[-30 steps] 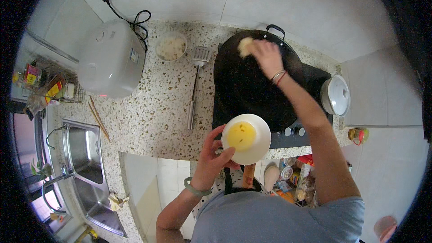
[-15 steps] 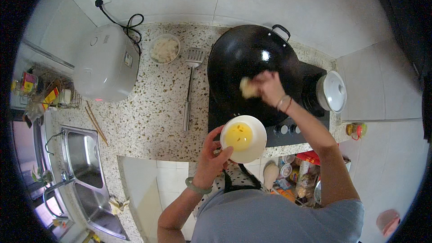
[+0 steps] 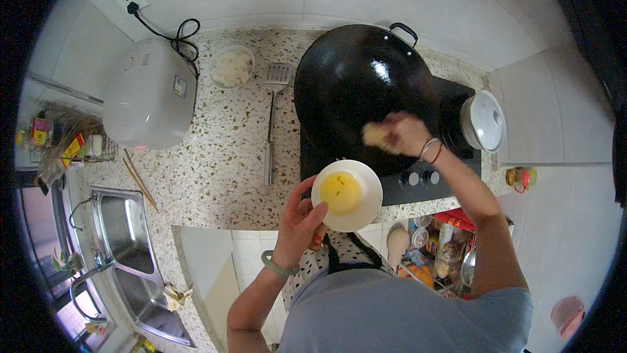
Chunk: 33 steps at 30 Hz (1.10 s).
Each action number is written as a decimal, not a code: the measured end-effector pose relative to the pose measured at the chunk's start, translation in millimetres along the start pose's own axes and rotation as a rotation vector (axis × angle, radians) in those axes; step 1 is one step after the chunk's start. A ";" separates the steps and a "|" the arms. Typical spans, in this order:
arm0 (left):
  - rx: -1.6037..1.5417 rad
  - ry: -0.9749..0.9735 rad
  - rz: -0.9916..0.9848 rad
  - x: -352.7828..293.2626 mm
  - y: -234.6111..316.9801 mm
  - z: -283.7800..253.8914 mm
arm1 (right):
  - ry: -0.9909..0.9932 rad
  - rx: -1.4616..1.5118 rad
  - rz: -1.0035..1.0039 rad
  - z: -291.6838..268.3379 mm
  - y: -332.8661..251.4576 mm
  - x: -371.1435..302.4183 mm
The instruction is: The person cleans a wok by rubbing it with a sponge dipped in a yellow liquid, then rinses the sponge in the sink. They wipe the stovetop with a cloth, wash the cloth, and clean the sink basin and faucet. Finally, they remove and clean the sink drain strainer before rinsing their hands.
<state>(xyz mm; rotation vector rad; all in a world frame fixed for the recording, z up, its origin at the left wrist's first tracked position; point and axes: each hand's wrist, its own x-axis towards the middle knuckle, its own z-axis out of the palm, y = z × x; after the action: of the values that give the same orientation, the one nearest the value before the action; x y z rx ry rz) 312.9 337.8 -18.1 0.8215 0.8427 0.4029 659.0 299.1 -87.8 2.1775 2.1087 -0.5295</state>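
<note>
My left hand (image 3: 302, 219) grips the side of a small white bowl (image 3: 367, 203), thumb on its rim. Yellow liquid (image 3: 341, 191), perhaps oil, lies in it with a few small darker bits. Over the near part of a big black wok (image 3: 346, 85), my right hand (image 3: 410, 134) is closed on a pale yellow-brown piece (image 3: 380, 137). Motion blurs this piece, so its kind is unclear. The inside of the wok looks shiny. I cannot tell whether the piece touches the wok wall.
The wok stands on a black stove (image 3: 418, 190); a white lidded pot (image 3: 484, 126) is at its right. Left of the wok lie a metal spatula (image 3: 271, 131), a bowl of rice (image 3: 232, 69), a rice cooker (image 3: 147, 95) and chopsticks (image 3: 140, 180). A double sink (image 3: 127, 232) is far left.
My right hand has moved slightly right and nearer to me with the pale piece. The white bowl stays in my left hand, and the whole view has shifted a little.
</note>
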 end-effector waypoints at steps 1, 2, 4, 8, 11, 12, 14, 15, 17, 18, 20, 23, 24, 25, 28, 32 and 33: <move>0.004 -0.014 -0.008 -0.5 0.2 0.1 | 0.114 -0.114 0.080 -8.8 17.4 0.9; 0.007 -0.011 -0.013 -0.4 0.3 0.5 | 0.229 -0.226 0.159 -15.9 31.7 5.5; -0.006 -0.002 -0.013 0.5 0.6 0.8 | 0.406 -0.157 0.342 -26.4 46.9 19.4; -0.067 0.006 0.008 2.0 0.4 2.8 | 0.930 0.078 0.309 -25.3 51.5 87.5; 0.000 0.021 0.009 -0.7 4.1 2.4 | 1.029 0.236 0.297 -23.7 21.2 143.2; 0.032 0.017 0.014 -1.7 4.1 1.8 | 1.075 0.280 0.280 -21.3 9.4 158.2; 0.043 0.009 0.012 -1.7 3.1 1.6 | 1.024 0.352 0.066 -16.3 -16.1 170.1; 0.021 0.022 0.004 -2.6 0.9 0.0 | 0.909 0.437 -0.071 -12.7 -36.9 170.1; -0.010 0.035 0.013 -3.1 -3.4 -1.9 | 0.645 0.606 -0.303 -0.6 -66.5 143.1; -0.017 0.042 0.029 -2.4 -7.3 -2.5 | 0.494 0.694 -0.401 8.5 -75.5 123.1; -0.053 0.027 0.009 -3.7 -7.7 -0.6 | 0.212 0.692 -0.479 5.9 -68.9 73.1; -0.082 -0.005 -0.038 -9.5 -5.3 3.9 | -0.029 0.290 -0.394 -10.8 -36.5 34.1; -0.055 -0.029 -0.013 -10.9 -7.3 5.5 | 0.009 0.191 -0.366 -15.5 -24.0 31.0; -0.022 -0.059 0.013 -11.2 -9.2 7.6 | 0.058 0.012 -0.321 -16.4 -8.4 34.7; -0.057 -0.064 0.005 -12.7 -20.3 12.9 | 0.356 -0.177 -0.311 -35.2 7.2 69.5; -0.057 -0.107 -0.099 -19.8 -9.3 21.0 | 0.536 -0.432 -0.351 -58.2 16.6 124.8; -0.058 -0.093 -0.097 -21.6 -9.1 23.1 | 0.554 -0.490 -0.337 -65.2 23.3 131.4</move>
<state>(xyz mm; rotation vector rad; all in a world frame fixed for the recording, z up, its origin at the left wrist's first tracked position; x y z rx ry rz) 317.7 307.8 -5.3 0.7370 0.7779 0.3002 695.1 442.0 -68.7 1.8266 2.5204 0.6040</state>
